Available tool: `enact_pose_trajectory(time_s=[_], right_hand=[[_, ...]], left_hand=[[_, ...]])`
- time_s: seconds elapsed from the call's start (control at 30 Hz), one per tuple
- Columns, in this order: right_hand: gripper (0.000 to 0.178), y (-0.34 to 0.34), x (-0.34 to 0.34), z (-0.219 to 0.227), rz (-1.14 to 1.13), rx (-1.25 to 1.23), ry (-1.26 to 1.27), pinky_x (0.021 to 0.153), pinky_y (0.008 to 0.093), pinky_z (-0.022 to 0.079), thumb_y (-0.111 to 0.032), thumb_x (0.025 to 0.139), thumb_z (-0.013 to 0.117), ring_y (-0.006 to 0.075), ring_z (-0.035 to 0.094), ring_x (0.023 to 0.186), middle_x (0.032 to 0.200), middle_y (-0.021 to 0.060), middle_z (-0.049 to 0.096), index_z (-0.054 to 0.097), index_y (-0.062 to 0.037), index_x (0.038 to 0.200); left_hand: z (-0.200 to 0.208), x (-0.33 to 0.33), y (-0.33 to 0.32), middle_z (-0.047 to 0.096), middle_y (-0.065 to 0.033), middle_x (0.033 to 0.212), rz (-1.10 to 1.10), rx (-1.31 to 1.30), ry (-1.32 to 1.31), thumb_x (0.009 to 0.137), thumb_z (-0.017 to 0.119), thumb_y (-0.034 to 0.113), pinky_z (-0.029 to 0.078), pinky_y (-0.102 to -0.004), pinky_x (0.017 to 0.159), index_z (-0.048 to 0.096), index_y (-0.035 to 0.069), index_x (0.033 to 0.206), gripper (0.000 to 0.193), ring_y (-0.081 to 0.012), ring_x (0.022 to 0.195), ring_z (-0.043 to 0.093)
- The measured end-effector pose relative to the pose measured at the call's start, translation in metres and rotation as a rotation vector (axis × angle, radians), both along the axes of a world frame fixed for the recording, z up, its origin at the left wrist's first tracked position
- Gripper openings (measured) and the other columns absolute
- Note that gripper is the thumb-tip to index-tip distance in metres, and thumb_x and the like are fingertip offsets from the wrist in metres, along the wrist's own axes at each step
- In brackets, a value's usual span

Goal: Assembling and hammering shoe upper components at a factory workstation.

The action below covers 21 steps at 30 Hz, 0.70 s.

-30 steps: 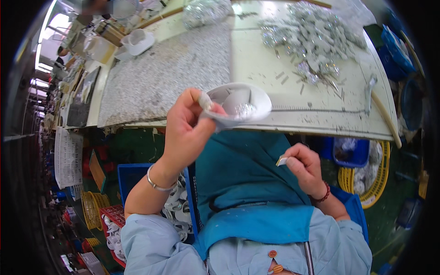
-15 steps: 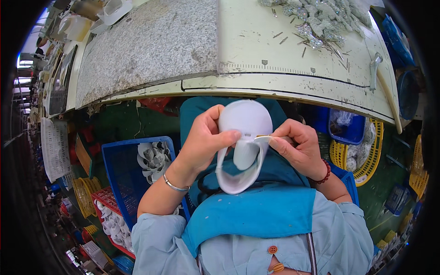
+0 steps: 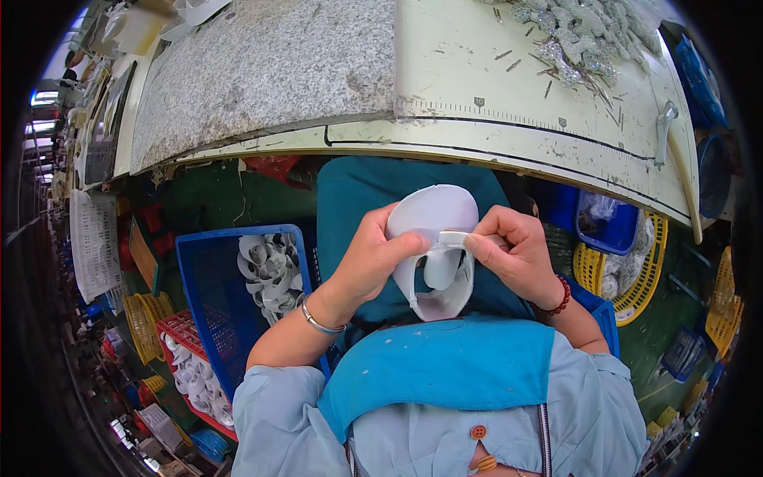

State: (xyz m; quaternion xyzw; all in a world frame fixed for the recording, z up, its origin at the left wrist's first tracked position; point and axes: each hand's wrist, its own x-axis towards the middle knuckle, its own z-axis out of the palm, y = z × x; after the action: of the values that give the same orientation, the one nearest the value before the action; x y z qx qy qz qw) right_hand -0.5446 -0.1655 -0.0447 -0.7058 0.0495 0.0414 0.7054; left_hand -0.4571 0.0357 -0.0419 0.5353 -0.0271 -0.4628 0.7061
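A white, smooth, hollow piece (image 3: 433, 213) with a rounded, brim-like top and a curved loop below is held over my lap. My left hand (image 3: 389, 246) is closed on its left side, the thumb lying across the front. At the right, my right hand (image 3: 513, 250) pinches a narrow white strip (image 3: 453, 238) of the piece between thumb and forefinger. Whether a small tool is also inside the right hand's fingers, I cannot make out. Through the loop's opening shows a white inner tongue (image 3: 442, 269).
Ahead runs a pale workbench (image 3: 477, 71) with a grey stone slab (image 3: 270, 71), glittery pieces (image 3: 584, 40) and a hammer-like tool (image 3: 666, 131). A blue crate (image 3: 208, 294) of white curved parts stands left, beside a red crate (image 3: 183, 334). A yellow basket (image 3: 648, 274) sits right.
The white piece has tilted, so its brim looks flatter and its loop shorter. Both hands have shifted slightly to the right with it. The narrow strip at the right fingertips now shows more broadly.
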Motion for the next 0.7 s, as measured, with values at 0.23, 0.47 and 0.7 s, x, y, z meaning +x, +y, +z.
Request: enact_pose_trajectory(time_s=[0.23,0.47,0.7], right_hand=[[0.017,0.0024,0.0003,0.0011,0.032,-0.048,0.018,0.048,0.0194,0.033,-0.01,0.085,0.068,0.0005,0.042,0.056,0.062,-0.0021,0.054,0.058,0.0006,0.077],[0.016,0.0047,0.0008,0.0018,0.045,-0.064,-0.004,0.049,0.0198,0.037,-0.01,0.085,0.068,0.0019,0.047,0.057,0.063,0.0002,0.058,0.058,0.0005,0.077],[0.017,0.0086,0.0006,0.0015,0.02,-0.13,-0.06,0.049,0.0211,0.041,-0.009,0.085,0.068,0.0039,0.053,0.056,0.064,0.0037,0.061,0.057,0.0004,0.076]], left_hand=[[-0.0005,-0.0015,0.0026,0.063,-0.0092,0.102,0.029,-0.039,0.026,0.077,0.059,0.01,0.049,-0.027,0.081,0.055,-0.007,0.116,0.043,-0.0128,0.089,0.06],[-0.0045,-0.0042,0.003,0.063,-0.0092,0.103,0.038,-0.045,-0.01,0.077,0.06,0.013,0.049,-0.0269,0.082,0.055,-0.007,0.117,0.045,-0.0125,0.09,0.06],[0.0001,-0.0043,0.0002,0.064,-0.0083,0.104,-0.016,-0.053,-0.1,0.079,0.072,0.019,0.049,-0.0274,0.084,0.056,-0.004,0.118,0.048,-0.0116,0.093,0.059]])
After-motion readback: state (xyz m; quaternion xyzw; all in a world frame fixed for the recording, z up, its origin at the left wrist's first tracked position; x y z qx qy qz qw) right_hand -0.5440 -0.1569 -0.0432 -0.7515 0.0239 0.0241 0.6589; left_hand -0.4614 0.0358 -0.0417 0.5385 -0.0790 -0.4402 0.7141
